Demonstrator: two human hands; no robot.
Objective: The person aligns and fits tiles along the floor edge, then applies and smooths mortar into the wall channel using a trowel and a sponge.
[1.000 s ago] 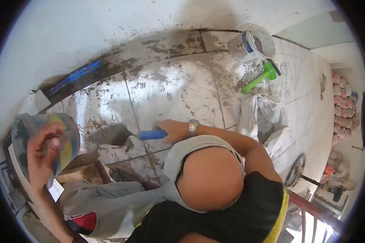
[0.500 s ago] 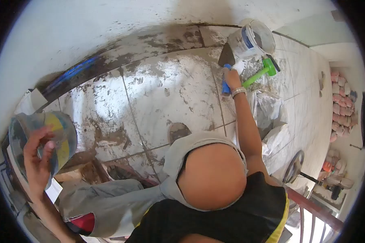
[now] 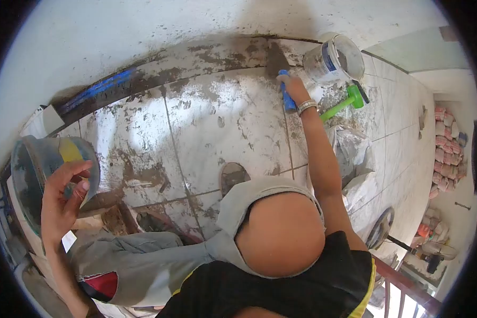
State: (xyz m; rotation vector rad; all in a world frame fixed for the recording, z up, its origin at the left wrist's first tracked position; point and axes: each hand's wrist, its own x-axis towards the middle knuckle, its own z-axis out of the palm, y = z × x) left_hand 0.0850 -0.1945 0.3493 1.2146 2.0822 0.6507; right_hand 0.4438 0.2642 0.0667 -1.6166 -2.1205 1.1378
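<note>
My right hand is wrapped round the blue handle of a trowel, a watch on its wrist. The trowel's dark blade lies over the smeared edge strip near the foot of the wall, left of a white bucket. On the left side, my left hand is raised in front of a large bucket with a yellow patch. Its fingers are curled, with the thumb apart from them and nothing visible between. Below my right hand are white tiles streaked with grey mortar.
A green mallet lies beside the white bucket. An opened white sack is right of my right forearm. Stacked sacks stand at the far right, with a fan below them. A blue-streaked strip runs along the wall.
My right hand has swung from the middle of the tiles up and right with the trowel, then slightly left towards the wall edge. My left hand remains by the large bucket, shifted slightly.
</note>
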